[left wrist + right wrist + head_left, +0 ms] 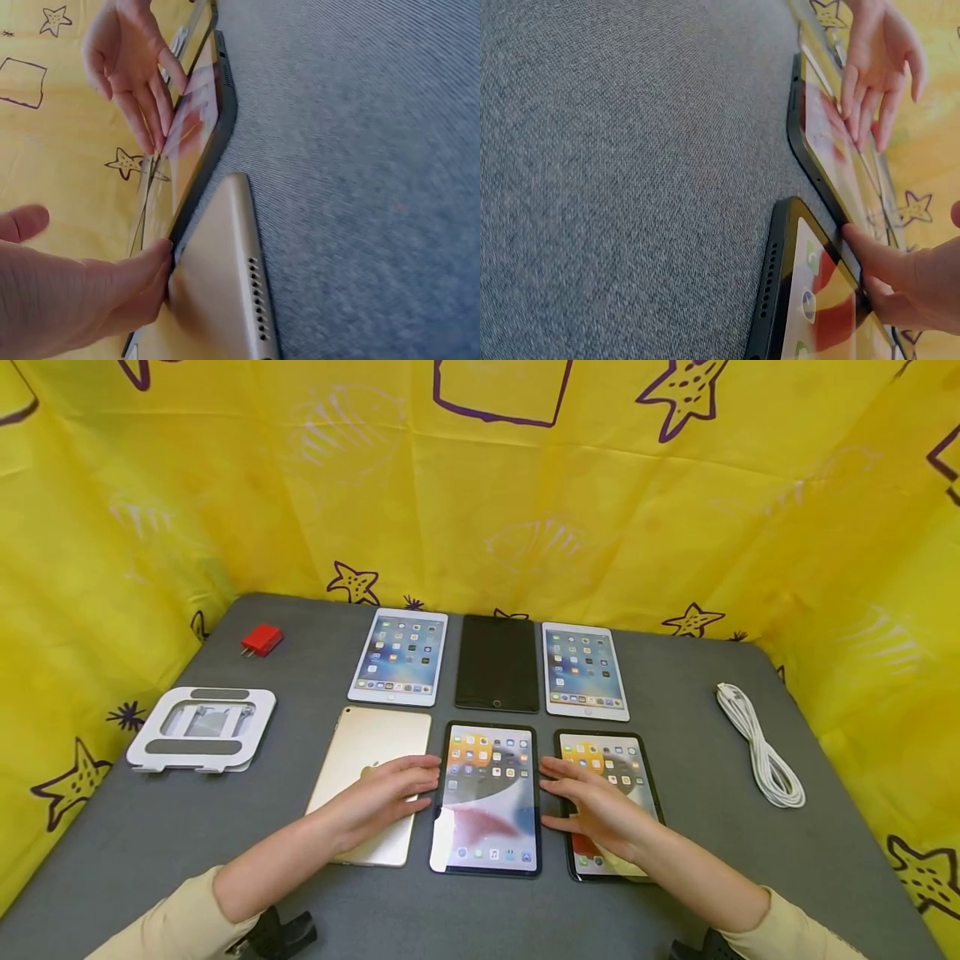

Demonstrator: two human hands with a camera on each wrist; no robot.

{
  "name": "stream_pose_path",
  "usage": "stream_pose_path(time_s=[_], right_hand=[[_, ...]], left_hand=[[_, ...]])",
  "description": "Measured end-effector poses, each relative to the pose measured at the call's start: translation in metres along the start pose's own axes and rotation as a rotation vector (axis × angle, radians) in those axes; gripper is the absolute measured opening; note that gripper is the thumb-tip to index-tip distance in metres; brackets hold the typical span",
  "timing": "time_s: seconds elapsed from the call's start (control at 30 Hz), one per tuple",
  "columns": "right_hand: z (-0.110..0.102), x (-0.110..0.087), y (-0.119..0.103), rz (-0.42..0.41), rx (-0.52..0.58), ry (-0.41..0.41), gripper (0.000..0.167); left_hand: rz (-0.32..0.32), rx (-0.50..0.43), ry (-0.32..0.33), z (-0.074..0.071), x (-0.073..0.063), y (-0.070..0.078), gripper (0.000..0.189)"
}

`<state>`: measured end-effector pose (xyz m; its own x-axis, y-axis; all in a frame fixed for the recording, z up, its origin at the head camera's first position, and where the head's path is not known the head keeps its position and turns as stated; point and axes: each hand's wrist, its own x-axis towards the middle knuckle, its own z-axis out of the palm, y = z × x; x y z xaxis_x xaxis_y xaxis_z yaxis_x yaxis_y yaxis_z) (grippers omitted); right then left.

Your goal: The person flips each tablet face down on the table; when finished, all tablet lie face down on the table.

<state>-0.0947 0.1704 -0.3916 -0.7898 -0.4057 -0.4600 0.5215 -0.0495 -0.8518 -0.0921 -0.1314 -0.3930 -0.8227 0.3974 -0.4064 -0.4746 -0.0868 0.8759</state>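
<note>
A dark-edged tablet (487, 797) lies screen up with its home screen lit, in the middle of the front row. My left hand (390, 789) reaches over a gold tablet (375, 735), which lies back up, and its fingertips meet the middle tablet's left edge. On the opposite side, my right hand (592, 802) extends over another lit dark-edged tablet (611, 750), fingertips at the middle tablet's right edge. Both hands have fairly straight fingers and face each other. In the left wrist view, the middle tablet (199, 124) lies between the hands.
Behind are a white tablet (400, 656), a black tablet with dark screen (497, 664) and a second white tablet (585, 672). A white folding stand (193, 747) and red charger (262, 639) sit left; a coiled white cable (761, 747) lies right. Yellow cloth (480, 485) surrounds the grey table.
</note>
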Motion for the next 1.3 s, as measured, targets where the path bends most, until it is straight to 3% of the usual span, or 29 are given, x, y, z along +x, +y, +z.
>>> stream_pose_path(time_s=[0.17,0.3,0.53,0.73,1.1,1.3], right_hand=[[-0.002,0.000,-0.001,0.004,0.005,-0.012,0.063],[-0.003,0.001,-0.001,0.009,0.008,-0.013,0.064],[-0.002,0.003,-0.003,0.010,-0.006,-0.005,0.062],[-0.001,0.007,-0.003,0.010,-0.030,-0.034,0.061],[0.008,0.013,-0.002,0.019,-0.016,-0.060,0.061],[0.015,0.018,-0.001,0.008,0.011,-0.079,0.059]], left_hand=[[-0.053,-0.062,0.017,-0.001,0.004,0.005,0.057],[-0.071,-0.051,0.020,-0.003,0.006,0.006,0.055],[-0.039,0.023,0.031,-0.006,0.009,0.004,0.050],[-0.015,0.028,0.057,-0.004,0.009,0.002,0.047],[0.106,0.048,0.140,-0.002,0.009,0.002,0.037],[0.189,0.063,0.144,0.002,0.005,0.010,0.038]])
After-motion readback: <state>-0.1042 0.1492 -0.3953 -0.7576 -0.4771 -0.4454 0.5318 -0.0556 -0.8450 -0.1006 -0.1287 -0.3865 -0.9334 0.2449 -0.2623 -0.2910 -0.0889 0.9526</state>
